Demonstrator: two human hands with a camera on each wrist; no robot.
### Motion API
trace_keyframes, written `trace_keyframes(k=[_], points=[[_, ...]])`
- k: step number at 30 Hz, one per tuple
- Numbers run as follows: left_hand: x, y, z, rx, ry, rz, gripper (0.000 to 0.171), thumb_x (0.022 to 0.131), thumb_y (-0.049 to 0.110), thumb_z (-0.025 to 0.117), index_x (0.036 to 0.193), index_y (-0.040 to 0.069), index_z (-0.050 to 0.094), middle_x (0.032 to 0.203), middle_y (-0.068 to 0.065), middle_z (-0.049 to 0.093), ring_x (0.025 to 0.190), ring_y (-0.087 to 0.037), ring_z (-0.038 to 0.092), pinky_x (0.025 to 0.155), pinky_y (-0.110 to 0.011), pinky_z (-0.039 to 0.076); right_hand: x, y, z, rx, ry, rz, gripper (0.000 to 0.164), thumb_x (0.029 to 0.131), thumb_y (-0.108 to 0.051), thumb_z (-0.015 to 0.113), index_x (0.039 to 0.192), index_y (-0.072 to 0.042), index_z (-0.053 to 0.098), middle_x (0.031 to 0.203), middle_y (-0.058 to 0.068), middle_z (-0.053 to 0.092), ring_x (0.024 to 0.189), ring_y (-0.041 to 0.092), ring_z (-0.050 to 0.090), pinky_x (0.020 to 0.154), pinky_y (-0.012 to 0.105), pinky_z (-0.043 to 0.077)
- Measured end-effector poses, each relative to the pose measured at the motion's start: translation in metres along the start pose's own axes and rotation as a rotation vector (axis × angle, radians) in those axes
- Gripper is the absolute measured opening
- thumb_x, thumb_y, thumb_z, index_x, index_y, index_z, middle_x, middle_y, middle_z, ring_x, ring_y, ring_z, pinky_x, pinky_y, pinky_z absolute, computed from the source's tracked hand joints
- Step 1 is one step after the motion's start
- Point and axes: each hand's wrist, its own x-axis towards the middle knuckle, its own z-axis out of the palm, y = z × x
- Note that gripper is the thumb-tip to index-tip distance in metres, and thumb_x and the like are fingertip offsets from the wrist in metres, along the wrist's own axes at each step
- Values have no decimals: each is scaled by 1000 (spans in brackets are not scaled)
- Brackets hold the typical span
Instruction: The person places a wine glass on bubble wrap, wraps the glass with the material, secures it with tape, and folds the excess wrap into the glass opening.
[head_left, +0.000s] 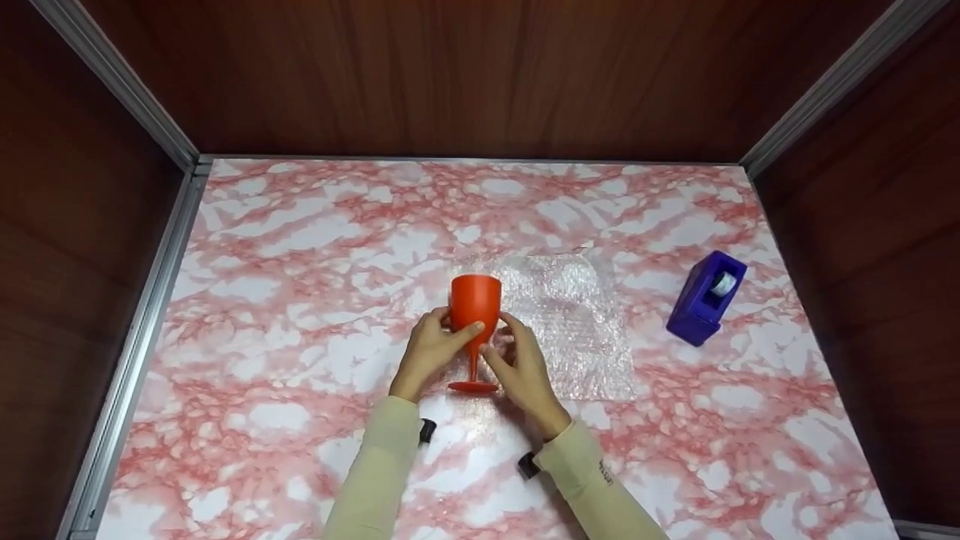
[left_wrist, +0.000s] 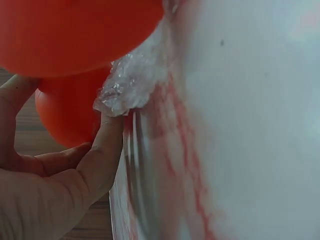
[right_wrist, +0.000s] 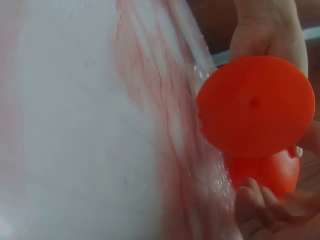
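Note:
An orange-red goblet [head_left: 475, 304] is held over the left part of a sheet of bubble wrap [head_left: 570, 322]. Its rim points away from me, and the foot [right_wrist: 256, 105] faces back toward the wrists. My left hand [head_left: 429, 352] grips the bowl from the left, thumb across its front. In the left wrist view, fingers [left_wrist: 105, 150] of that hand reach beside the bowl, close to crumpled wrap. My right hand [head_left: 527, 371] has curled fingers and thumb at the bowl's lower right, near the stem; they are partly blurred in the right wrist view.
A purple tape dispenser [head_left: 705, 300] with a roll of clear tape stands right of the wrap. The table [head_left: 300, 300] has a red-and-white marbled top. Dark wood-look panels [head_left: 480, 75] with metal edging enclose its back and sides.

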Motion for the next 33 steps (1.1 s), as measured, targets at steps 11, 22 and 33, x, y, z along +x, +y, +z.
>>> trace_keyframes(k=[11,22,33], points=[[0,6,-2,48,16,12,72,83,47,80,130,-3,58,118,-16,67,101,-25,65,87,-40,52,6,5,-10,-154,-108,-187,61,100,-16,63,154,-6,38,143,19,44,102,29,62,87,43,53],[-5,14,0,250,92,117,63,85,42,78,123,-4,61,106,-15,67,94,-28,64,82,-43,52,6,4,-11,-232,-103,-192,56,101,-17,61,151,1,41,141,22,46,130,35,47,106,47,40],[-9,23,5,353,140,107,69,84,42,79,128,-7,58,106,-17,64,94,-33,63,81,-46,52,7,10,-16,-184,-178,-223,70,98,-24,67,157,-10,32,144,15,45,123,32,54,101,47,45]])
